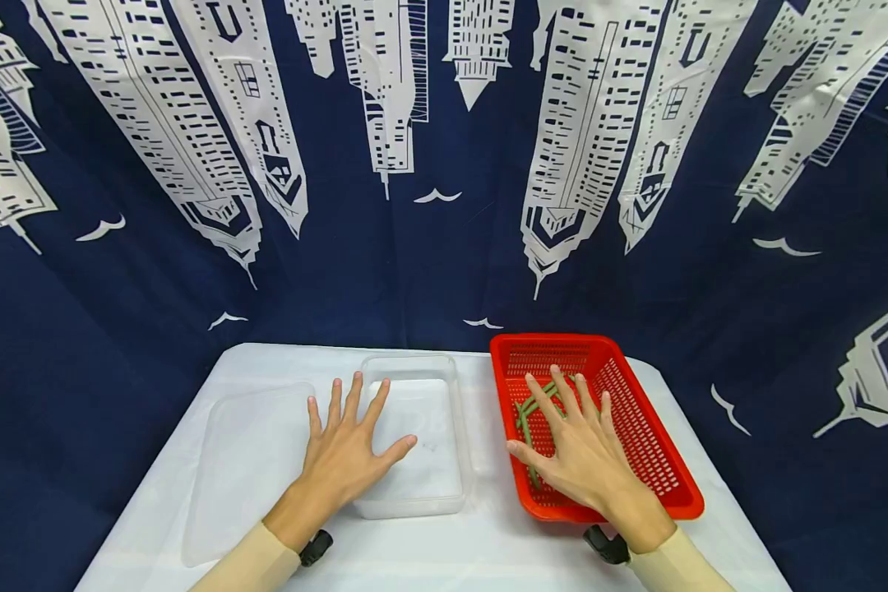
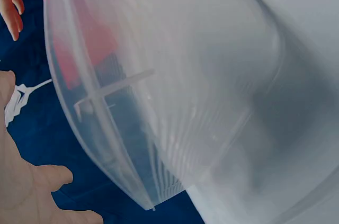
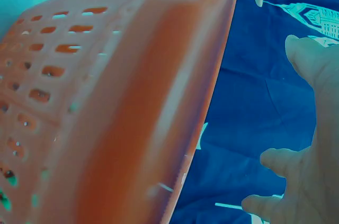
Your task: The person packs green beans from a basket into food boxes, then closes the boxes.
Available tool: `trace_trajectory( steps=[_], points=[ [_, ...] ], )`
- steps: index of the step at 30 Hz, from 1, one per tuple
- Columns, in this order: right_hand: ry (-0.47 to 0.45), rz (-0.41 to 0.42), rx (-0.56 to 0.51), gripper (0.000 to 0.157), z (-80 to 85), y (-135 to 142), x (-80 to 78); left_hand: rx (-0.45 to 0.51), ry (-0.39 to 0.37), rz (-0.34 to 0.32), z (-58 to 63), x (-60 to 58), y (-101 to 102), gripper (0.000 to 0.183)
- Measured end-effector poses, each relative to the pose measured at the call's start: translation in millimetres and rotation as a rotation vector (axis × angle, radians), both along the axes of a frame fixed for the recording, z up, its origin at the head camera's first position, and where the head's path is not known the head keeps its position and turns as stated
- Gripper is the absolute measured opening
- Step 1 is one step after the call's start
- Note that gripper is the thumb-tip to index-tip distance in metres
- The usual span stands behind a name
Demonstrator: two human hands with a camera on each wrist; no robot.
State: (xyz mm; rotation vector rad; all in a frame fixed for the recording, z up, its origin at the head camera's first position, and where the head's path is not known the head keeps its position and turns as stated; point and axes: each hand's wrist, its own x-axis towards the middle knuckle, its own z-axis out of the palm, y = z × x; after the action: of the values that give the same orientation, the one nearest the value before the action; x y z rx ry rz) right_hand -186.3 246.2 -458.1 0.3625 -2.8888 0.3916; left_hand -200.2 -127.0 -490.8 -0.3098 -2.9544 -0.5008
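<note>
My left hand (image 1: 346, 452) is held with its fingers spread over the left side of a clear plastic container (image 1: 432, 501), holding nothing. To its left a flat translucent lid (image 1: 229, 460) lies on the table. Over the red perforated basket (image 1: 644, 411) my right hand (image 1: 580, 452) has its fingers spread too, with nothing held. Several green beans (image 1: 527, 444) lie in the basket, partly hidden by that hand. The left wrist view shows the container's wall (image 2: 175, 97) close up beside the left hand (image 2: 26, 176); the right wrist view shows the basket's side (image 3: 143, 97) and the right hand (image 3: 302, 166).
A white cloth covers the table (image 1: 385, 559). Behind it hangs a dark blue curtain (image 1: 414, 271) printed with white buildings and birds. The container stands between the lid and the basket, with a strip of table between container and basket.
</note>
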Motion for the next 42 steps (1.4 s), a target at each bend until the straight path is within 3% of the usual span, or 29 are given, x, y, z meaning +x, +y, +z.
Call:
trace_trajectory(
  steps=[12, 21, 30, 42],
  points=[
    [-0.069, 0.004, -0.005, 0.101, 10.9, 23.6, -7.2, 0.036, -0.033, 0.020, -21.7, 6.1, 0.6, 0.106],
    [-0.112, 0.032, -0.007, 0.096, 22.2, 43.9, -25.8, 0.118, -0.053, -0.012, -36.1, 9.4, 3.8, 0.103],
    [-0.121, 0.088, 0.038, 0.091, 24.3, 59.2, -47.5, 0.145, -0.009, -0.052, -41.5, 5.9, 11.2, 0.100],
    [-0.213, 0.201, 0.040, 0.075, 14.5, 74.4, -78.3, 0.191, -0.060, -0.064, -41.5, 7.6, 12.7, 0.103]
  ],
)
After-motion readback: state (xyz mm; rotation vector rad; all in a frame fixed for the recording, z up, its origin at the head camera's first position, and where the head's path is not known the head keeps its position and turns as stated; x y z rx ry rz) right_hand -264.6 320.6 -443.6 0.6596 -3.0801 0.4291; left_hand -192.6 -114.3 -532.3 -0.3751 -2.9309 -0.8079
